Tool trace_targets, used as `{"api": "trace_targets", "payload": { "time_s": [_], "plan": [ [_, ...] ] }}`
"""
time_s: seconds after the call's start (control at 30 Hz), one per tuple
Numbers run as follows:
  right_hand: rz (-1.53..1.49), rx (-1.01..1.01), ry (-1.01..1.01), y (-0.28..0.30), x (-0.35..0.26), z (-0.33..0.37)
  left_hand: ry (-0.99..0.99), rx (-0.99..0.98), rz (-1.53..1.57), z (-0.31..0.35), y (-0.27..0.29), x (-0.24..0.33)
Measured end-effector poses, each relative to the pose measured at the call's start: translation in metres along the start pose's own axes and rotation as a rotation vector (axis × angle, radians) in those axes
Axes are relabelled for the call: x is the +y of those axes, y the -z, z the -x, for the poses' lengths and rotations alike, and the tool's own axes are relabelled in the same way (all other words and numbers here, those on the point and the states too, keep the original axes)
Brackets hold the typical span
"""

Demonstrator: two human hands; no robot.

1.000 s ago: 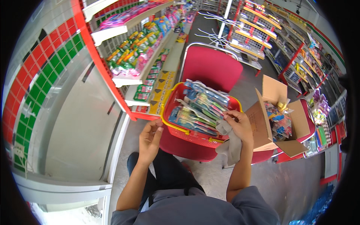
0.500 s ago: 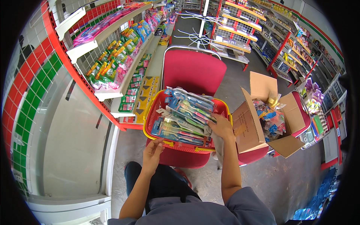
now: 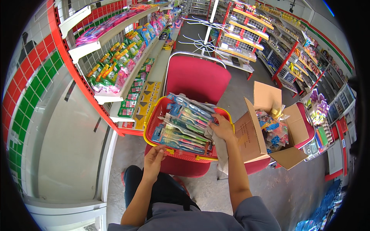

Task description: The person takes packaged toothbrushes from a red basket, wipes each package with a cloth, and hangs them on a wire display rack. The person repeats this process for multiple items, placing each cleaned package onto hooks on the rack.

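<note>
1. A red shopping basket [image 3: 154, 121] with a yellow rim sits on the seat of a red chair [image 3: 196, 77], right in front of the seated person.
2. The basket is filled with packaged toothbrushes [image 3: 183, 125], lying flat in overlapping layers.
3. The left hand [image 3: 154, 159] is at the near edge of the basket, fingers [image 3: 161, 151] curled loosely at the yellow rim; whether they actually grip it I cannot tell.
4. The right hand [image 3: 221, 129] rests on the right side of the pile, fingers bent down onto the packs, with a grey cloth [image 3: 220, 148] held under the palm and hanging down past the basket.
5. Just right of the basket stands an open cardboard box [image 3: 250, 136] holding more colourful packets, set on another red seat.
6. To the left, store shelves [image 3: 115, 34] carry hanging packaged goods; further racks stand at the far right.
</note>
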State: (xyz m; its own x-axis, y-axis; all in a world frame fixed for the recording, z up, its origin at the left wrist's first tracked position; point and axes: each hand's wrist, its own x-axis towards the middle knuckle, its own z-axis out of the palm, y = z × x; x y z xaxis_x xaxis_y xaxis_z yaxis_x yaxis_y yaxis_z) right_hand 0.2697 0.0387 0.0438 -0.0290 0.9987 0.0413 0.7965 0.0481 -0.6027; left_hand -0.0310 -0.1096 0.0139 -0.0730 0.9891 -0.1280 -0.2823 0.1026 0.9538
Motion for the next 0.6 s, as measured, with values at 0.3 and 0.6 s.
{"api": "trace_targets", "payload": {
  "time_s": [0.3, 0.6],
  "plan": [
    [0.150, 0.065, -0.043, -0.003, -0.022, 0.017, -0.041, -0.008, -0.003, 0.018, 0.014, 0.000],
    [0.049, 0.271, 0.039, 0.002, -0.038, 0.044, -0.065, 0.040, -0.013, 0.051, 0.047, 0.008]
  ]
}}
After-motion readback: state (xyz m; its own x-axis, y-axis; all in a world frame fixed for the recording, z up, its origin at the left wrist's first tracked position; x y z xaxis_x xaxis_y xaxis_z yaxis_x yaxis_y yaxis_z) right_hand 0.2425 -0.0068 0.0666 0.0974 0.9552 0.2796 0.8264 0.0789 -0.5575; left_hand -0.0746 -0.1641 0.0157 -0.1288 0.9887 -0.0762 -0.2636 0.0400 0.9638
